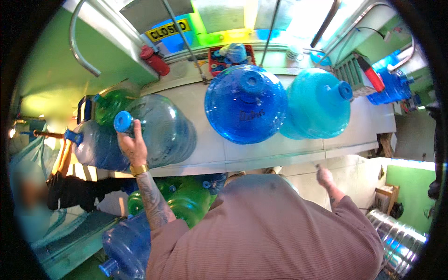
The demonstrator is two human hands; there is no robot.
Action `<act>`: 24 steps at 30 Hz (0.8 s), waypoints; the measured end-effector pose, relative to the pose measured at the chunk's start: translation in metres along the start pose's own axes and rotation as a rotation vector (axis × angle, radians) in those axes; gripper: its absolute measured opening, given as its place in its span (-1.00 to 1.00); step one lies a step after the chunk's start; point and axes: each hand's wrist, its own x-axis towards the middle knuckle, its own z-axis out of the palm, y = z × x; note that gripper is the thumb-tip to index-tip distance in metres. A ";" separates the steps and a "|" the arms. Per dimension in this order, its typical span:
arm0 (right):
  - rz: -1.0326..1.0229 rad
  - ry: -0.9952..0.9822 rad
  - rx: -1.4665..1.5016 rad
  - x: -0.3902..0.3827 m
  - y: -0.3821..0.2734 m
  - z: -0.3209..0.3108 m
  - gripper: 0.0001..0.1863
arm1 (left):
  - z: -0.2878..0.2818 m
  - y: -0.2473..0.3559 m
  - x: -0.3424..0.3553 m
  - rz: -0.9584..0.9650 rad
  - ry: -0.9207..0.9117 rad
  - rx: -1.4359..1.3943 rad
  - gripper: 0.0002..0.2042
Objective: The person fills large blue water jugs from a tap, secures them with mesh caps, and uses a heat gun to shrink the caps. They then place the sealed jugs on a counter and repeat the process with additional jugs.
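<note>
My left hand is wrapped round the neck of a large clear water jug, just under its blue cap. The jug lies tilted on the white counter, its neck toward the left. Away from the counter, low on the right, my right hand is closed, with something small and dark at its fingertips that I cannot make out. Between the hands, a deep blue water jug and a turquoise water jug stand capped on the counter.
At left, another person's arm reaches toward a capped bluish jug; a green jug is behind. Below the counter lie green jugs and a blue jug. A red crate and metal poles stand at the back.
</note>
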 end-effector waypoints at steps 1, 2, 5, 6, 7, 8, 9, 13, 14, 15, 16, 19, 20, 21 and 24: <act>0.111 0.096 -0.024 -0.002 0.027 -0.010 -0.71 | 0.014 0.011 -0.009 0.078 -0.008 -0.125 -0.52; 0.033 0.306 0.082 0.002 0.048 -0.025 -0.68 | 0.026 0.021 -0.018 -0.002 -0.025 -0.131 -0.48; -0.072 0.867 0.162 0.032 0.058 -0.100 -0.55 | 0.048 0.054 -0.034 0.014 -0.028 -0.113 -0.38; -0.020 0.826 0.202 0.038 0.048 -0.138 -0.52 | 0.048 0.068 -0.036 0.069 0.052 -0.256 -0.30; -0.037 0.809 0.348 0.043 0.030 -0.177 -0.50 | 0.042 0.085 -0.036 0.277 0.125 -0.371 -0.30; -0.049 0.782 0.419 0.044 0.008 -0.216 -0.50 | 0.034 0.107 -0.039 0.346 0.270 -0.282 -0.33; -0.047 0.747 0.457 0.045 -0.017 -0.252 -0.51 | 0.029 0.133 -0.043 0.346 0.425 -0.222 -0.36; -0.579 0.589 0.288 0.042 -0.100 -0.341 -0.48 | 0.101 0.272 -0.112 0.408 0.031 -0.615 -0.52; -0.714 0.520 0.262 0.044 -0.111 -0.351 -0.49 | 0.138 0.309 -0.133 0.388 -0.166 -0.732 -0.54; -0.792 0.522 0.192 0.049 -0.122 -0.357 -0.50 | 0.176 0.343 -0.159 0.404 -0.249 -0.671 -0.52; -0.824 0.579 0.148 0.052 -0.125 -0.361 -0.55 | 0.212 0.373 -0.175 0.314 -0.381 -0.670 -0.45; -0.721 0.489 0.245 0.062 -0.131 -0.368 -0.58 | 0.291 0.429 -0.177 -0.015 -0.685 -0.819 -0.33; -0.717 0.465 0.293 0.064 -0.132 -0.372 -0.52 | 0.306 0.438 -0.174 -0.189 -0.780 -0.853 -0.30; -0.695 0.453 0.300 0.065 -0.134 -0.375 -0.43 | 0.317 0.444 -0.168 -0.262 -0.785 -0.981 -0.34; -0.730 0.424 0.327 0.067 -0.140 -0.383 -0.47 | 0.331 0.452 -0.157 -0.315 -0.634 -0.830 -0.55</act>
